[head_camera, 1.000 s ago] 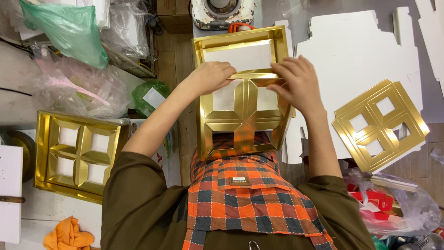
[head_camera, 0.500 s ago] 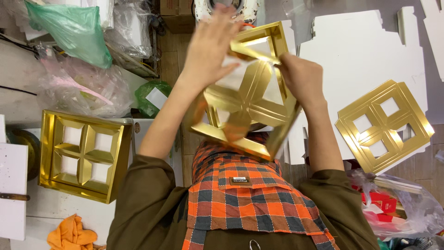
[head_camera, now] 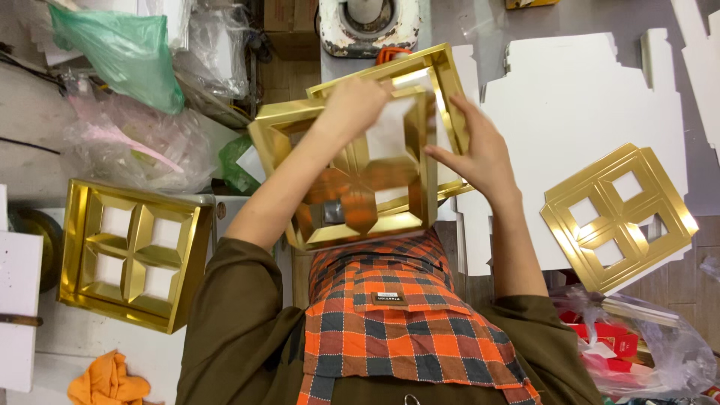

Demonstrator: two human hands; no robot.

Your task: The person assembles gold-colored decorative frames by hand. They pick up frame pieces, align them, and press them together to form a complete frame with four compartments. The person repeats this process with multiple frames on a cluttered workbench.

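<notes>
Little open room: clutter on every side of the worktop (head_camera: 450, 19). Left, a finished gold four-cell box (head_camera: 133, 253) near the edge, with clear plastic bags (head_camera: 127, 142) and a green bag (head_camera: 124, 56) above it. Right, white die-cut card sheets (head_camera: 577, 97) under a flat gold four-window frame (head_camera: 619, 217). Centre, a gold divider insert (head_camera: 352, 176), tilted above the checked apron (head_camera: 405, 315), over a gold tray (head_camera: 442, 79). Left hand (head_camera: 356, 105) curled over the insert's top edge, gripping; right hand (head_camera: 480, 154) open, fingers spread against its right side (touching, not closed). Cells of the side box white-floored, bare.
</notes>
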